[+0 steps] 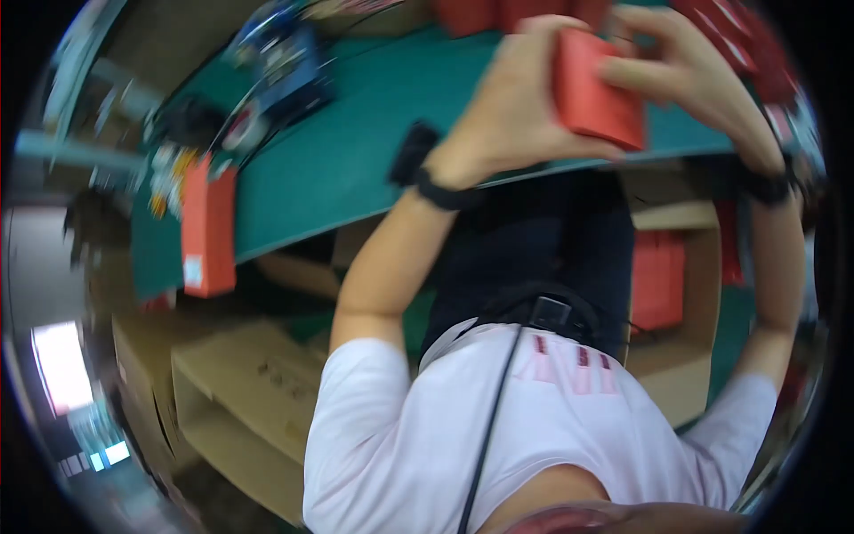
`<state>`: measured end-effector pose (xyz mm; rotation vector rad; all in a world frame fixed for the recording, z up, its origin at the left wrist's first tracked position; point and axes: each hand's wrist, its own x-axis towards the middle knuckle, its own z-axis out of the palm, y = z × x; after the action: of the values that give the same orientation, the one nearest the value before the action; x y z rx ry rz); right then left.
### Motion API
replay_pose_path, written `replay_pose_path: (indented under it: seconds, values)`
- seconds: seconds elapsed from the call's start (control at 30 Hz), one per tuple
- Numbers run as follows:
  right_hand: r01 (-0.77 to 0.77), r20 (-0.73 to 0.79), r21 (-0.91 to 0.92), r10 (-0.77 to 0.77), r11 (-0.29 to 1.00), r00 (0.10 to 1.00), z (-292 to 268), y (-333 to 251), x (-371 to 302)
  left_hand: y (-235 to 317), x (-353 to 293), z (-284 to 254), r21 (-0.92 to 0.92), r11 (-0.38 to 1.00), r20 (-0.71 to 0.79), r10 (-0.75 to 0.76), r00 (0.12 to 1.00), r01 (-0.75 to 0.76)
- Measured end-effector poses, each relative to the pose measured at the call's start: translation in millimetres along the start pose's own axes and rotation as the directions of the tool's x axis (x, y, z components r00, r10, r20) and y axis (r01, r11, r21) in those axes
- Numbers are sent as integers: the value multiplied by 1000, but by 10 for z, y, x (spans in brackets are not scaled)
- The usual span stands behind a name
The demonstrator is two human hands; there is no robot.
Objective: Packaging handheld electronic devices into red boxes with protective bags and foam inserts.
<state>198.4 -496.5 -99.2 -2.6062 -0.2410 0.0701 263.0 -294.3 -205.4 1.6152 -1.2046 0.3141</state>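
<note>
Clasped in my left hand (520, 102), the red box (594, 102) is above the near edge of the green table (360, 111). My right hand (680, 67) thumbs it; whether those fingers pinch, I cannot tell. Adjusting it seems underway; next calls for steady left support.

A green table (356, 173) is seen, its near edge bent by the lens. Toward its far left side, a blue device (289, 76) is set down, with a roll (245, 129) placed just beside it and a dark bundle (191, 118) found farther left. At the left end, a red box (209, 236) is placed close to small yellow and white items (169, 182), too blurred to be identified. Near the front edge, a black object (414, 153) is laid. Along the far side, red boxes (511, 13) are lined up.
</note>
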Motion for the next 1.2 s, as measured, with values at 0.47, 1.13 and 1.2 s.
replay_pose_path:
  seconds: [0.47, 1.13, 1.2]
  values:
    - [-85, 237, 455, -28, 886, 971, -235, 169, -109, 172, 57, 36, 2, 1000, 125, -29, 992, 29]
    - [167, 225, -11, -160, 986, 961, -259, -13, -106, 194, 24, -18, 42, 998, 176, -63, 982, 57]
    - [94, 257, 137, -127, 986, 958, -258, 17, -95, 171, 11, -31, 46, 998, 172, -42, 984, 34]
